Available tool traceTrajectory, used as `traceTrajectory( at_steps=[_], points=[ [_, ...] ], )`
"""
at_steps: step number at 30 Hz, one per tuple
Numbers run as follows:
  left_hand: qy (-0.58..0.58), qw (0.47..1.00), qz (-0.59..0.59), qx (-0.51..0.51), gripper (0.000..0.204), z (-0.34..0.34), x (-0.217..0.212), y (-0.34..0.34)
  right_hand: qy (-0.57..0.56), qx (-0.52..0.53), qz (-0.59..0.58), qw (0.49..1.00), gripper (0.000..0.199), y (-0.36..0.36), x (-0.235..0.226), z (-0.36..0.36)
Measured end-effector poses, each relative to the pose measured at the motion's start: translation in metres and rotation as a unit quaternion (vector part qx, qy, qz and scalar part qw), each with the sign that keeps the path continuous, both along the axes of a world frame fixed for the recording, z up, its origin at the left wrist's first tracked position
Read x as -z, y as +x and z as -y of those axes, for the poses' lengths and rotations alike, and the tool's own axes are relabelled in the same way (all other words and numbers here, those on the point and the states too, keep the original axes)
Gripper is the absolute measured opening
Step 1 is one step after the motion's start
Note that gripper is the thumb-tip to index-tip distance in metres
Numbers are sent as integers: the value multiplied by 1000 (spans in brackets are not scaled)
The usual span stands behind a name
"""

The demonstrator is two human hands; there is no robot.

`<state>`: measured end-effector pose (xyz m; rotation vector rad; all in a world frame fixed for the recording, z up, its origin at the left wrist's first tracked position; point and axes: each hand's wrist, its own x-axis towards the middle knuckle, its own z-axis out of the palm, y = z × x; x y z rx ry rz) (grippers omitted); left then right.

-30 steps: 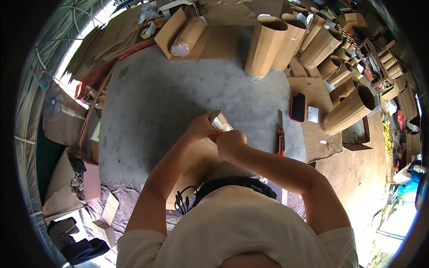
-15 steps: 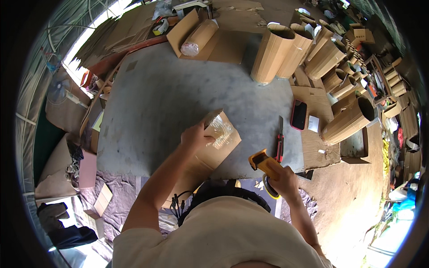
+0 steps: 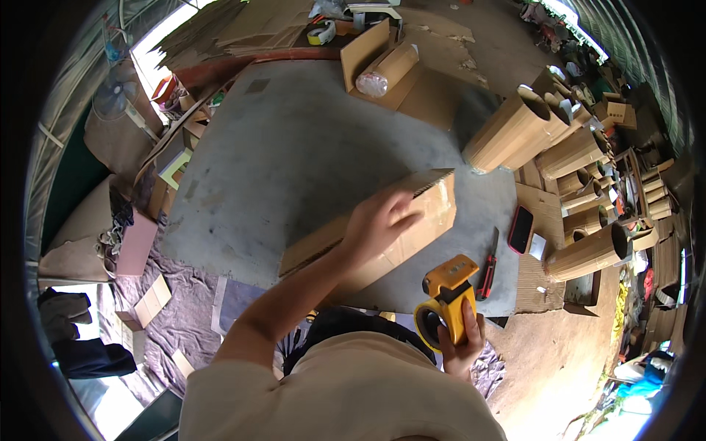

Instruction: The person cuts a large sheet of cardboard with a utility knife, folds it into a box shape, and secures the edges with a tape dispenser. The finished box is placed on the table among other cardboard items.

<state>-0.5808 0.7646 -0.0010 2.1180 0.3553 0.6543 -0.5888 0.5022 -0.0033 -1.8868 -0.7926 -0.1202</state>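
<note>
A long cardboard box (image 3: 401, 253), with clear tape on its far end, lies slantwise at the near side of the grey table. My left hand (image 3: 379, 224) is over its upper side, blurred, thumb and fingers apart; whether it touches the cardboard I cannot tell. In my right hand (image 3: 467, 342) is a yellow tape dispenser (image 3: 451, 283) with a roll of tape, held upright by the table's near edge, apart from the box. Just beyond it lies a red and black utility knife (image 3: 487, 268), blade out.
Upright cardboard tubes (image 3: 507, 128) stand at the table's far right, with several more behind. A phone (image 3: 521, 229) lies on a corrugated sheet (image 3: 540, 202) at the right. Another wrapped tube (image 3: 390, 70) rests in folded cardboard at the far edge of the grey table (image 3: 243, 169).
The box has turned, its taped end now farther right. My left hand has shifted right and let go of that end. My right hand has lowered and tipped the dispenser upright. The view has turned.
</note>
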Motion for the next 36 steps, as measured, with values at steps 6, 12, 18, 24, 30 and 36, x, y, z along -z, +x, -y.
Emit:
traceTrajectory(
  at_steps=[6,12,18,24,30,36],
  points=[
    [-593,791,-101,112,30,-2,-12,-137,-10,-49,130,990,50,-49,0,-48],
    [-668,709,-185,127,30,-42,-15,-158,-88,-78,164,980,45,-80,-6,-79],
    [-785,580,-174,133,30,-68,-3,-171,-58,-59,137,987,43,-105,-9,-106],
    [-745,620,-180,167,29,-90,-11,-174,-101,-16,151,983,45,-122,-8,-114],
    [-551,821,-143,48,15,-96,3,-160,-172,-34,24,984,52,-124,-22,-139],
    [-485,869,-100,-1,14,-129,6,-141,-183,-47,192,963,58,-115,-11,-120]
  ],
)
